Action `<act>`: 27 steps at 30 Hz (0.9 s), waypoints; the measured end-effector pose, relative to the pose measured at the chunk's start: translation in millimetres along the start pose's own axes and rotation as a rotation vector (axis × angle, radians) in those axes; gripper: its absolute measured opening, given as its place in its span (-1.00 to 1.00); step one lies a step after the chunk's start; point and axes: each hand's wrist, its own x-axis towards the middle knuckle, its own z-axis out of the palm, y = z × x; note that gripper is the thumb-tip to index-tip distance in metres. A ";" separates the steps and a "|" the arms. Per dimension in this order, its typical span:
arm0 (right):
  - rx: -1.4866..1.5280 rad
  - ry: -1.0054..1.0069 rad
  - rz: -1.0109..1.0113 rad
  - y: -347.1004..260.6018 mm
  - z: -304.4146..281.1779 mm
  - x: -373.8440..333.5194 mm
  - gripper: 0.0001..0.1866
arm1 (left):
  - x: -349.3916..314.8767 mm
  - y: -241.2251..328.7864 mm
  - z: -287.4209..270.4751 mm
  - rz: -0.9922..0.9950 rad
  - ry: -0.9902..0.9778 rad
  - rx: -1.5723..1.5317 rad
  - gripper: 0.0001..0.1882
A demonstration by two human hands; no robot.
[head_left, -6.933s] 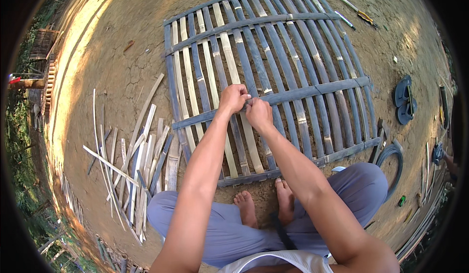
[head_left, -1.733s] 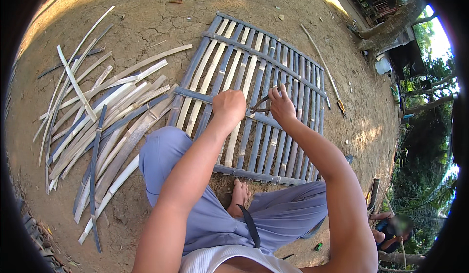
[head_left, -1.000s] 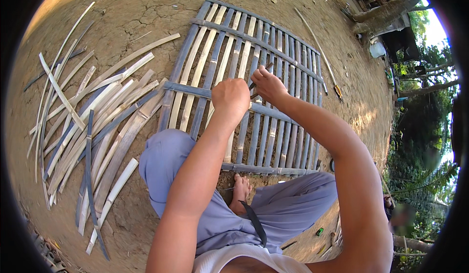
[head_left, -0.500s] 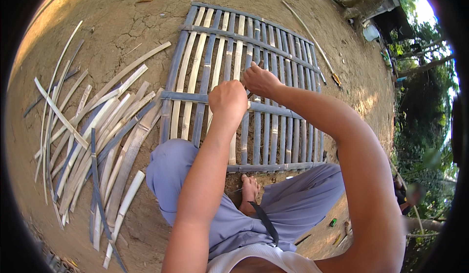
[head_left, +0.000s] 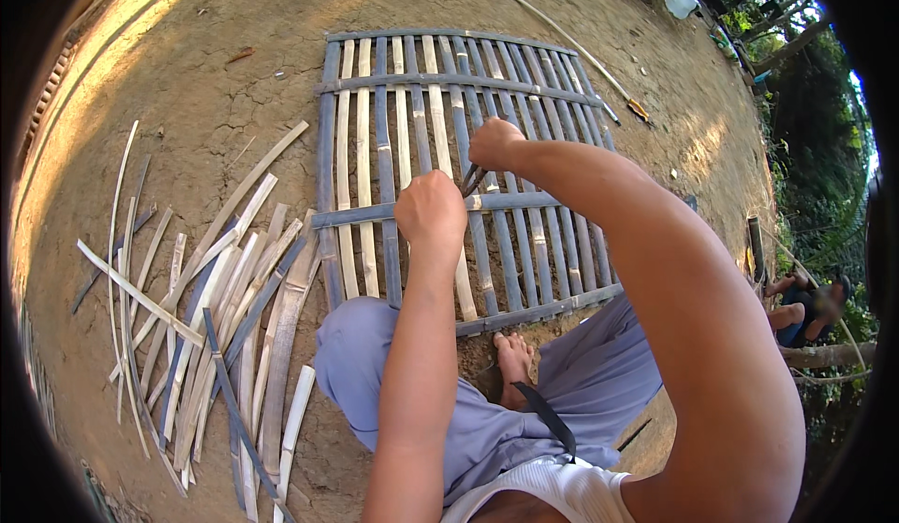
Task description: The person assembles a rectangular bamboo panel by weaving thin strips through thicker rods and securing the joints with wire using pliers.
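Observation:
A bamboo slat panel (head_left: pixel 487 242) lies on the ground in front of me, with grey and pale slats running away from me under several crosspieces. My right hand (head_left: pixel 494 144) is closed around a dark pliers-like tool (head_left: pixel 475 180), whose lower part points down at the middle crosspiece (head_left: pixel 515 201). Beside it, my left hand (head_left: pixel 431 205) is in a fist over the same crosspiece. What its fingers hold, if anything, is hidden behind the back of the hand.
Loose bamboo strips (head_left: pixel 225 279) are heaped on the dirt to the left. A long thin pole (head_left: pixel 571 41) lies beyond the panel's far right corner. My bare foot (head_left: pixel 513 364) rests by the near edge. Another person (head_left: pixel 807 309) sits at the far right.
My view has shifted, so the panel and strips appear lower. My right hand has lifted away from the crosspiece, showing more of the dark tool. The left hand stays closed near it.

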 end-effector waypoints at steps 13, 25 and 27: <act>0.594 0.198 0.212 14.1 60.2 -57.8 -0.61 | 8.1 -35.3 -27.3 -0.099 0.457 -0.079 -0.77; -0.344 0.275 0.121 -10.6 46.3 -45.6 -0.65 | 39.6 -119.8 20.3 -0.634 0.223 -0.020 -0.63; -0.411 0.230 0.116 -12.7 42.0 -40.9 -0.64 | 42.0 -141.8 42.9 -0.631 0.337 -0.149 -0.63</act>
